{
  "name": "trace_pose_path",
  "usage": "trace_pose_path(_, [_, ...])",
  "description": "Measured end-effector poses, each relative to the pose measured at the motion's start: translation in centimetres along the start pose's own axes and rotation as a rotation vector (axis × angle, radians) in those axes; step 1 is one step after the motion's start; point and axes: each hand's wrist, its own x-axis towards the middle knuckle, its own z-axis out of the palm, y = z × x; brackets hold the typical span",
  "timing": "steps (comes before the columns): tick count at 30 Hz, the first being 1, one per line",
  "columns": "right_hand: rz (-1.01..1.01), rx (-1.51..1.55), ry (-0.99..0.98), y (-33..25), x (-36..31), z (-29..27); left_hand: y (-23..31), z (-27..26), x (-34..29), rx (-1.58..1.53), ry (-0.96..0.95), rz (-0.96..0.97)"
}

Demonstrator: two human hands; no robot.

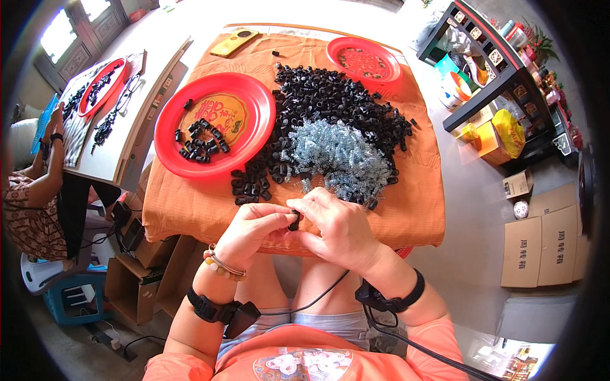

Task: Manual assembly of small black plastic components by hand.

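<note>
Both hands meet at the lower centre of the frame, just over the near edge of the counter [190, 209]. Left hand [251, 230] is curled, with thumb and fingertips pinched on a small black clip [295, 220]. Right hand [340, 228] is also curled closed, and its fingers press on the same clip from the other side. So the clip sits between the two hands, at the front edge of the orange cloth [413, 203], above the person's knees.

Just beyond the hands, in the centre of the frame, lies a heap of pale springs [340, 155]. Around it and behind it spreads a big pile of black clips [330, 101], which reaches close to the hands on the left part. Some loose pieces lie near the front edge of the cloth.

At centre left stands a large red plate [175, 159] with a few black pieces in it; its rim comes near the left edge of the counter. A smaller red plate [362, 60] is at the upper centre, near the far edge. A yellow phone [235, 42] lies at the upper left corner of the cloth.

Free cloth shows at the front left, under the large plate, and along the right side of the pile.

At the far left of the frame, another person [32, 203] sits at a second counter [108, 159] with one more red plate [101, 86]. Cardboard boxes [546, 244] lie on the floor at right.
</note>
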Motion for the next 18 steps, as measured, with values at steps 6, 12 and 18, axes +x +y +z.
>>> trace_pose_path(6, [-0.011,-0.202,-0.051,-0.2,0.2,-0.5,-0.2,0.2,0.0,-0.009,0.006,-0.022])
trace_pose_path(12, [-0.075,-0.200,-0.067,0.1,0.2,-0.2,0.4,0.8,-0.3,0.008,-0.045,-0.069])
trace_pose_path(18, [-0.077,-0.164,-0.067,0.3,-0.3,0.4,0.7,0.3,-0.4,0.037,-0.115,-0.110])
